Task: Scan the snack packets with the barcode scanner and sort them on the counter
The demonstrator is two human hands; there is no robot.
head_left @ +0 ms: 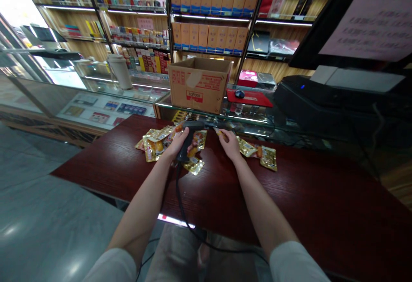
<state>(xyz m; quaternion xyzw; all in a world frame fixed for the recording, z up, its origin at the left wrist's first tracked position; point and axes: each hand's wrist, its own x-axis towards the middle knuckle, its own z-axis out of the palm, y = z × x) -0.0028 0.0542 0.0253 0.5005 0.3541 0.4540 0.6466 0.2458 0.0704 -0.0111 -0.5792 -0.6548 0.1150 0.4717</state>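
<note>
My left hand point(177, 144) is closed around the handle of a black pistol-shaped corded tool point(186, 147). Its slim front end points right, and a black cable point(179, 187) runs from the base of its grip down over the table edge. Just right of that front end, my right hand point(229, 143) has its fingers closed; a small pale piece shows at the fingertips, too small to name. Under and beside my left hand lies a loose pile of gold foil snack packets point(152, 147). More gold packets point(268, 158) lie right of my right hand.
The dark red wooden table point(206, 196) meets a glass display counter bearing an open cardboard box point(199, 84), a tall cup point(120, 71) and a mouse point(239, 93) on a red mat. Black machine and screen point(347, 20) stand at right; stocked shelves point(212, 18) line the back.
</note>
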